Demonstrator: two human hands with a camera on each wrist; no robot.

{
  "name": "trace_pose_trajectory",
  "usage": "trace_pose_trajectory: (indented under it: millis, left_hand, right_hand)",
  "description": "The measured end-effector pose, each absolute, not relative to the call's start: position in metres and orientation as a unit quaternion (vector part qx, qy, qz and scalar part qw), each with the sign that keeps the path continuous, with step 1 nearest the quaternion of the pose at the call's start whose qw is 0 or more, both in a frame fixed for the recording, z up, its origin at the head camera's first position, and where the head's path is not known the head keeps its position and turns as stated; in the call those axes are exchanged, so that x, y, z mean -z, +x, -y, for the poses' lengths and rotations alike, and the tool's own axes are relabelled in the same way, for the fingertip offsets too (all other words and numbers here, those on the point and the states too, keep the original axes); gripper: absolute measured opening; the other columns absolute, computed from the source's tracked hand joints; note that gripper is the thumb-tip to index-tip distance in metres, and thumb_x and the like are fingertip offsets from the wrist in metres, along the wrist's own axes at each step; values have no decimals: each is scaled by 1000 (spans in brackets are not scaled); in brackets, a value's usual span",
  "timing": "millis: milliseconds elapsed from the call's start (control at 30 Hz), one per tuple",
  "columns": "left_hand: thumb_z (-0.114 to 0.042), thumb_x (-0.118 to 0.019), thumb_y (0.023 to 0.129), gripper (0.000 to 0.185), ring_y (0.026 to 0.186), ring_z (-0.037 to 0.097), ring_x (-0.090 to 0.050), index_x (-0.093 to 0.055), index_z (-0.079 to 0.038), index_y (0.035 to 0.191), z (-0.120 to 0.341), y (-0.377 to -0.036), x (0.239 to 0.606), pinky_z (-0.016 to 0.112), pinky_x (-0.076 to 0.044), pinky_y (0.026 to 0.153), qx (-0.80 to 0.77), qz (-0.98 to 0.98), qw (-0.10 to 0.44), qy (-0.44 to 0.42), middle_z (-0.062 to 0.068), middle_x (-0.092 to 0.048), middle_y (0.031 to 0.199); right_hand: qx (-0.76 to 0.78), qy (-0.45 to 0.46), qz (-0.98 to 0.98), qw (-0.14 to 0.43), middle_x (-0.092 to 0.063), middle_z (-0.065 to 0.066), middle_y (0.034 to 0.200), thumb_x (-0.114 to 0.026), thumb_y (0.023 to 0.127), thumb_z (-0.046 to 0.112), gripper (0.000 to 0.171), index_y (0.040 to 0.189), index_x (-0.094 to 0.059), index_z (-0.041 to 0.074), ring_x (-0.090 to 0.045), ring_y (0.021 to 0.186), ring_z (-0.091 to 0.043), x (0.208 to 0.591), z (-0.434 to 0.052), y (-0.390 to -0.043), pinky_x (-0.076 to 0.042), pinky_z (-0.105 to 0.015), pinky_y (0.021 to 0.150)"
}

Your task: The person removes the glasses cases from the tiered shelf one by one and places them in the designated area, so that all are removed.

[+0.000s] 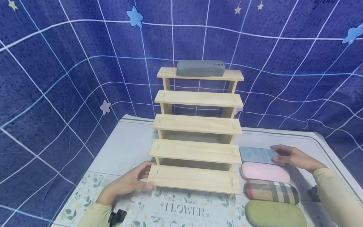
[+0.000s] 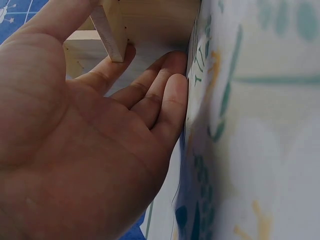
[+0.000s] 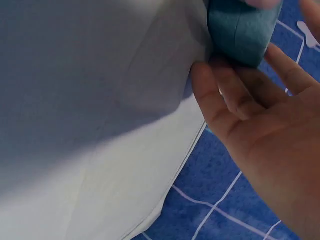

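Note:
A pale wooden stepped rack (image 1: 195, 151) with several tiers stands on a white flower-printed tablecloth (image 1: 124, 148). A grey glasses case (image 1: 200, 68) lies on its top tier. My left hand (image 1: 133, 181) rests against the left end of the lowest tier. In the left wrist view its fingers (image 2: 150, 100) lie nearly straight against the wood (image 2: 150, 20) at table level. My right hand (image 1: 289, 156) grips the right end of a blue-grey case (image 1: 256, 154) lying right of the rack. The right wrist view shows fingers (image 3: 235, 100) and thumb curled around that case's end (image 3: 242, 30).
In front of the blue-grey case lie a pink case (image 1: 263, 171), a plaid case (image 1: 270, 191) and a green case (image 1: 275, 214) in a row toward me. A blue grid-patterned cloth with stars (image 1: 56, 78) hangs behind and around the table.

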State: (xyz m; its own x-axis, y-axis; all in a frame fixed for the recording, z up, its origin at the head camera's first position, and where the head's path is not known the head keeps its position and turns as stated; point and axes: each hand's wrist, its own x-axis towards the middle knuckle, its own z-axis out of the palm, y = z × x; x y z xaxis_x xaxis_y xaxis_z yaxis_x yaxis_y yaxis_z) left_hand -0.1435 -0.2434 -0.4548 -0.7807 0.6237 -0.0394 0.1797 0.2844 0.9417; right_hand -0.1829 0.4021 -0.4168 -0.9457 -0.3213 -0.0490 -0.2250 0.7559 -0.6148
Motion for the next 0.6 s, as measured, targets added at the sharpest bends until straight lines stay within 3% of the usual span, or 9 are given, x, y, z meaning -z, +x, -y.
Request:
trace_pose_trajectory:
  millis: [167, 267, 600]
  left_hand:
    - [-15, -80, 87, 79, 131, 35, -50, -34, -8, 152, 243, -144, 455, 48, -39, 109, -540, -774, 207, 258, 14, -54, 142]
    - [-16, -80, 87, 79, 131, 35, -50, -35, -8, 151, 243, -144, 455, 56, -37, 109, -540, -774, 206, 256, 14, -54, 142]
    - [-15, -79, 88, 79, 131, 37, -49, -34, -7, 152, 243, -144, 455, 60, -35, 109, -546, -770, 209, 257, 15, -53, 142]
  right_hand:
    - [296, -179, -937, 47, -52, -38, 134, -70, 95, 18, 51, 137, -54, -7, -46, 123, -61, 422, -393, -183, -40, -72, 96]
    - [290, -197, -936, 32, -55, -38, 130, -71, 94, 12, 47, 134, -56, -7, -47, 121, -62, 424, -391, -183, -39, -73, 95]
    - [279, -214, -936, 23, -59, -34, 128, -72, 92, 9, 44, 131, -58, -5, -50, 121, -59, 423, -390, -183, -41, -71, 95]
